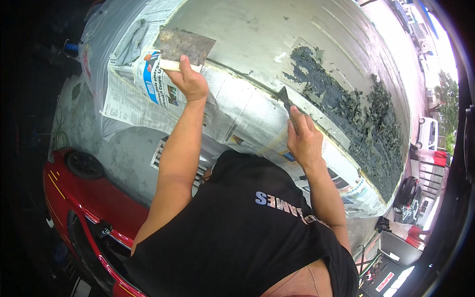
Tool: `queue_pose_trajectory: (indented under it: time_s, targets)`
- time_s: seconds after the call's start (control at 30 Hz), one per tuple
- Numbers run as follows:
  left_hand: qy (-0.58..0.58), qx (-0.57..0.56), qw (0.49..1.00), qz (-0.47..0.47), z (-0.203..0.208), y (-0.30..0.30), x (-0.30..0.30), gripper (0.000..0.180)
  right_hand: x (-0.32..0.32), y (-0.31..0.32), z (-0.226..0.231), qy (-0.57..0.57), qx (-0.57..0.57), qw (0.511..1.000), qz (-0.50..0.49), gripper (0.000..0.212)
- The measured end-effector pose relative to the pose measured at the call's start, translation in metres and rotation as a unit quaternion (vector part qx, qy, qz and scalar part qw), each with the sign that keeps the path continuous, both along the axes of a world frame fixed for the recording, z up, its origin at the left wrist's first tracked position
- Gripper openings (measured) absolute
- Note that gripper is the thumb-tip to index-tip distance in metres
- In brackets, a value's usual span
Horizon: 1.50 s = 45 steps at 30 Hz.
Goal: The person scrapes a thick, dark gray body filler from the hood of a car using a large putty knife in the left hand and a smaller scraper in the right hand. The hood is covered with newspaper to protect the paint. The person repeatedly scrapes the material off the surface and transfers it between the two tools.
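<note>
A: Head view, item one: left hand (190, 81), fingers clamped on the pale handle of a wide flat scraper (184, 45), blade rusty, held up at the far left over the edge of the grey panel (257, 34).

B: Item two: right hand (303, 141), fingers closed round a narrow scraper (285, 97), tip pressed to the panel edge, centre, just left of the dark peeled paint (356, 109).

A: Paint flakes heaped across the right half of the panel; left half bare grey. Masking newspaper (237, 114) taped along the near edge, below both tools.

B: Step judged: stripping softened paint, roughly half done. Next move likely calls for pushing the narrow blade flat and rightward under the heap, without tearing the paper.

A: Also listed: red car (94, 198), near left, untouched.
</note>
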<state>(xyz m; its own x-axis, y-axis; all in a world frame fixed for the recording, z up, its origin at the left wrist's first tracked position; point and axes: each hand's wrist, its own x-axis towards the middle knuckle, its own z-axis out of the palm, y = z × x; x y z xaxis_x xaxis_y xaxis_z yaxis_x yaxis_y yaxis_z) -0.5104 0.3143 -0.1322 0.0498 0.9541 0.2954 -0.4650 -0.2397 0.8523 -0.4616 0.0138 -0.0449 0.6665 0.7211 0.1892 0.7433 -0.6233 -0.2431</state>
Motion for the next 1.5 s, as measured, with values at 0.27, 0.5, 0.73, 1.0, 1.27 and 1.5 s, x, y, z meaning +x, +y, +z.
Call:
queue_pose_trajectory:
  time_s: [0.27, 0.5, 0.73, 1.0, 1.27, 1.5]
  targets:
    - [-0.012, 0.009, 1.0, -0.02, -0.013, 0.008, -0.001, 0.058, -0.003, 0.002, -0.006, 0.01, 0.022, 1.0, -0.011, 0.043]
    - [0.007, 0.015, 1.0, -0.019, -0.011, 0.003, 0.0, 0.059, -0.003, 0.015, -0.008, 0.032, 0.052, 0.998, 0.002, 0.041]
    - [-0.014, 0.016, 1.0, -0.014, -0.001, 0.002, 0.001, 0.055, -0.003, 0.019, -0.005, 0.035, 0.041, 0.999, -0.007, 0.04]
    - [0.005, -0.001, 1.0, -0.011, -0.011, 0.002, 0.001, 0.054, -0.005, 0.046, -0.01, 0.02, 0.048, 0.998, 0.021, 0.04]
    - [-0.016, 0.014, 1.0, -0.009, -0.01, 0.005, 0.001, 0.052, 0.017, 0.024, 0.035, 0.089, 0.201, 0.974, -0.053, 0.035]
    - [-0.004, 0.003, 1.0, -0.002, -0.009, 0.004, 0.0, 0.053, 0.021, -0.02, 0.048, 0.169, 0.168, 0.963, -0.125, 0.032]
